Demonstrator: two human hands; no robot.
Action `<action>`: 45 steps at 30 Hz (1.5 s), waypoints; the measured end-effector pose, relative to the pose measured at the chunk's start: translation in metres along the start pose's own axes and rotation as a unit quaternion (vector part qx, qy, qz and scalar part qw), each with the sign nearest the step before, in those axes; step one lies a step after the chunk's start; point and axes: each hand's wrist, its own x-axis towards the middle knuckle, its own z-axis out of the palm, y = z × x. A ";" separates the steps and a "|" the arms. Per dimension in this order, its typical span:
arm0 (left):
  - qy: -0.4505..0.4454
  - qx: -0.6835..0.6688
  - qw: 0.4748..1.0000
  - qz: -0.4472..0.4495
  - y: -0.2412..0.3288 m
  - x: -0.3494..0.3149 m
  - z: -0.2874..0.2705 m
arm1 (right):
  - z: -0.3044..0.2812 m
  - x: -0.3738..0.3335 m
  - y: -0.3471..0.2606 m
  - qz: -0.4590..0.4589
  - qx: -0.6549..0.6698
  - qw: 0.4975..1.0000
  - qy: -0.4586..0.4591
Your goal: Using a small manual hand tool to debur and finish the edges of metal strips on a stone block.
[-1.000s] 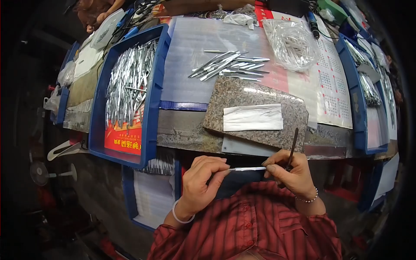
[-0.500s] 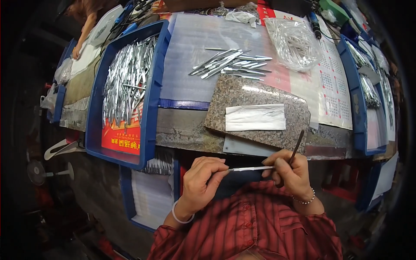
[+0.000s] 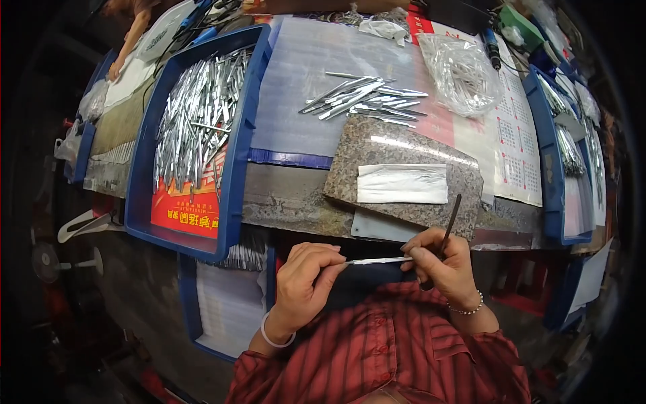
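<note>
In front of my chest, a slim silver metal piece [image 3: 380, 260] lies level between both hands. My left hand [image 3: 303, 283] pinches its left end between thumb and fingers. At the other end, my right hand [image 3: 445, 266] is closed around a thin dark stick [image 3: 454, 213], which slants up out of the fingers. The silver piece's right end meets those right fingertips; how firmly they grip it is hidden. Beyond the hands, a folded white cloth [image 3: 402, 184] rests on a speckled stone slab [image 3: 397, 139].
Similar silver pieces [image 3: 360, 95] lie in a loose pile behind the slab. A blue tray [image 3: 232, 209] of them stands at left, another blue tray [image 3: 555, 202] at right. A clear plastic bag [image 3: 464, 77] sits behind. At far left, another person's hand [image 3: 116, 69] touches the bench.
Both hands keep hold and shift slightly left and up in the picture. The bench things move a little in the view too. The dark stick stands somewhat higher.
</note>
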 end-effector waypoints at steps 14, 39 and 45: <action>0.031 0.015 0.999 -0.015 -0.010 -0.023 -0.018 | 0.022 0.002 0.006 0.024 -0.019 0.999 -0.041; 0.213 0.184 0.930 -0.237 -0.085 -0.140 -0.088 | 0.055 0.003 0.017 -0.001 -0.177 0.982 -0.071; 0.327 0.333 0.852 -0.240 -0.147 -0.162 -0.121 | 0.059 -0.001 0.019 -0.078 -0.243 0.962 -0.099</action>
